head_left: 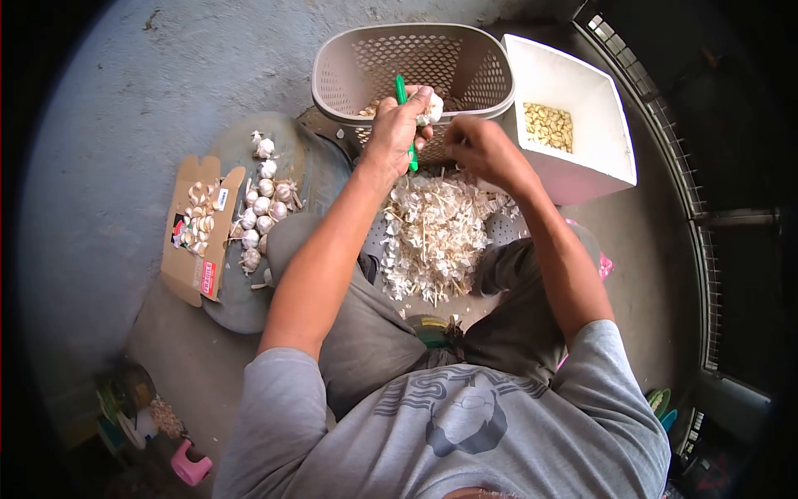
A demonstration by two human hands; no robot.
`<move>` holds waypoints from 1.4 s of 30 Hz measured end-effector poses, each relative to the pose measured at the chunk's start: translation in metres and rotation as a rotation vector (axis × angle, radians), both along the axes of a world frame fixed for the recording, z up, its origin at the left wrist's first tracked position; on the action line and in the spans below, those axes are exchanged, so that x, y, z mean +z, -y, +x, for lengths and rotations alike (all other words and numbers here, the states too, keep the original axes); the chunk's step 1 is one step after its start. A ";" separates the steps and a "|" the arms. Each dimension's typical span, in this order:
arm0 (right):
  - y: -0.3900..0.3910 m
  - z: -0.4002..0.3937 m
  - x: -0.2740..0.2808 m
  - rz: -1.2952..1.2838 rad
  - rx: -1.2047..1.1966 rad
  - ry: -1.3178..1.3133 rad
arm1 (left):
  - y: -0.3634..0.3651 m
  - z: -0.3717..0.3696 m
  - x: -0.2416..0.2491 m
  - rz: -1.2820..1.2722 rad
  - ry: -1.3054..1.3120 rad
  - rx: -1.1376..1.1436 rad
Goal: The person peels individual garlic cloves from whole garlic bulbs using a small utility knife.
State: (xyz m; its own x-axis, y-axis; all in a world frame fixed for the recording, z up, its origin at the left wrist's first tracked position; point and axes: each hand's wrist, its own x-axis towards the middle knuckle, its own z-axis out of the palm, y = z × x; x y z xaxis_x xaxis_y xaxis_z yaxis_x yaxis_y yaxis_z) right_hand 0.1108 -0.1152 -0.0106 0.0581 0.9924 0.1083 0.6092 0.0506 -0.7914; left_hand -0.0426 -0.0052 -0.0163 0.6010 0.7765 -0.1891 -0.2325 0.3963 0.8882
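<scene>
My left hand [397,133] is closed around a white garlic bulb [431,110], held above the near rim of the brown perforated basket [413,35]. A slim green tool [401,88] is gripped in the same hand, its two ends sticking out; its exact kind cannot be made out. Close by on the right, my right hand [484,150] has its fingers curled together, and anything in them is hidden. Below both hands lies a heap of garlic skins [432,237] between my feet. Some pale cloves [368,110] show inside the basket.
A white foam box [573,71] with peeled cloves [547,126] stands right of the basket. At left, whole garlic bulbs [263,205] lie on a grey round surface [237,312], beside a cardboard box [177,258] holding loose cloves. A pink plastic item [190,464] sits lower left.
</scene>
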 end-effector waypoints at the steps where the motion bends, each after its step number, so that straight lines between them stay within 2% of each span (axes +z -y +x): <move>1: -0.004 0.003 0.000 0.018 -0.072 -0.088 | 0.000 0.003 0.001 0.025 -0.013 -0.005; 4: -0.010 -0.006 0.014 0.051 -0.270 -0.515 | 0.006 0.009 0.000 0.064 -0.019 -0.020; 8: -0.024 -0.001 -0.014 0.123 -0.162 -0.383 | 0.015 0.013 -0.001 0.056 0.017 -0.014; 12: -0.018 -0.009 0.001 -0.045 -0.159 -0.740 | 0.016 0.015 -0.009 0.172 0.048 0.038; 15: -0.017 -0.006 0.005 0.034 -0.068 -0.693 | 0.014 0.012 -0.006 0.029 0.144 0.070; 18: -0.014 -0.010 0.009 0.213 -0.037 -0.331 | 0.012 0.003 -0.005 -0.048 0.062 0.013; 19: -0.009 -0.012 0.010 0.151 -0.049 -0.287 | 0.012 0.001 -0.005 -0.049 0.004 -0.021; 22: -0.016 -0.011 -0.012 0.334 -0.003 -0.339 | 0.013 -0.001 -0.007 -0.140 -0.023 0.005; 23: -0.018 -0.009 -0.018 0.270 -0.027 -0.607 | 0.013 -0.002 -0.006 -0.110 -0.029 0.016; 26: -0.014 -0.006 -0.008 0.094 -0.172 -0.838 | 0.016 0.000 -0.001 -0.006 -0.030 0.033; 28: -0.015 -0.010 0.000 -0.108 -0.167 -0.647 | 0.020 0.003 0.000 0.071 -0.004 0.025; 29: -0.019 -0.008 -0.011 -0.048 -0.162 -0.567 | 0.019 0.014 -0.011 0.087 0.054 0.117; 32: -0.022 -0.016 -0.013 0.165 -0.195 -0.369 | 0.014 0.009 -0.008 -0.013 0.116 0.035; 34: -0.020 -0.025 -0.007 0.309 -0.214 -0.290 | 0.019 0.004 0.008 -0.043 0.085 0.058; 38: -0.013 -0.039 0.006 0.238 -0.285 -0.166 | 0.027 0.012 0.004 0.073 0.077 0.179; 42: -0.015 -0.031 0.012 0.267 -0.133 -0.090 | 0.030 0.013 0.006 0.189 0.075 0.223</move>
State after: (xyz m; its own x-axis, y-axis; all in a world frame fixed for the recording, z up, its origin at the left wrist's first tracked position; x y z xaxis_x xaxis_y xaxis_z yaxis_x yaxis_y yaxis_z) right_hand 0.0801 -0.0997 0.0009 0.2070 0.9126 0.3526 0.5523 0.1884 -0.8120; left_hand -0.0297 -0.0348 -0.0100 0.4185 0.9081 0.0099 -0.3626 0.1570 0.9186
